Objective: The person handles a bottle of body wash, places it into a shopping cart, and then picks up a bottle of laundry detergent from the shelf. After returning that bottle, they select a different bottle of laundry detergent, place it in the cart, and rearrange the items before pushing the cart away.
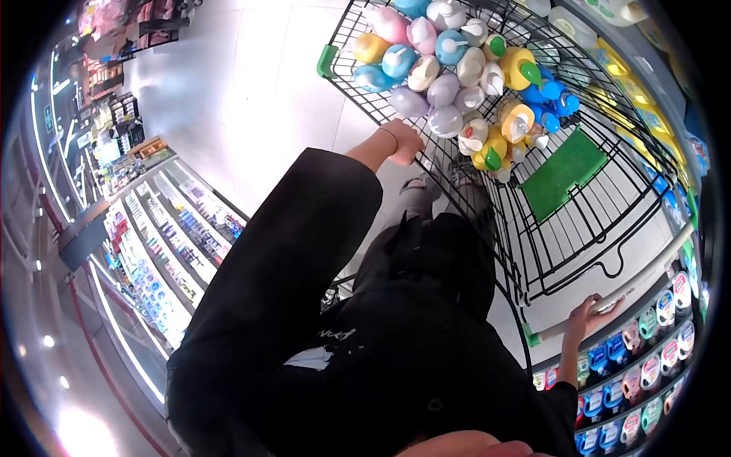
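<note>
My left hand (403, 142), with a thin band at the wrist, is closed on the side rim of a black wire shopping cart (443, 179). My right hand (588, 318) has its fingers bent around the cart's pale handle bar (640, 280). Inside the cart, many bottles stand close together, among them a lavender bottle (444, 90), a yellow bottle (518, 68) with a green cap, and blue bottles (550, 97). A green panel (563, 174) lies between the bottles and the handle.
Shelves of colourful bottles (649, 372) run along the right side, close to the handle. Yellow items (647, 114) line the shelf beyond the cart. On the left stands a lit display shelf (156, 266) of small goods. Pale floor (244, 99) stretches between that display and the cart.
</note>
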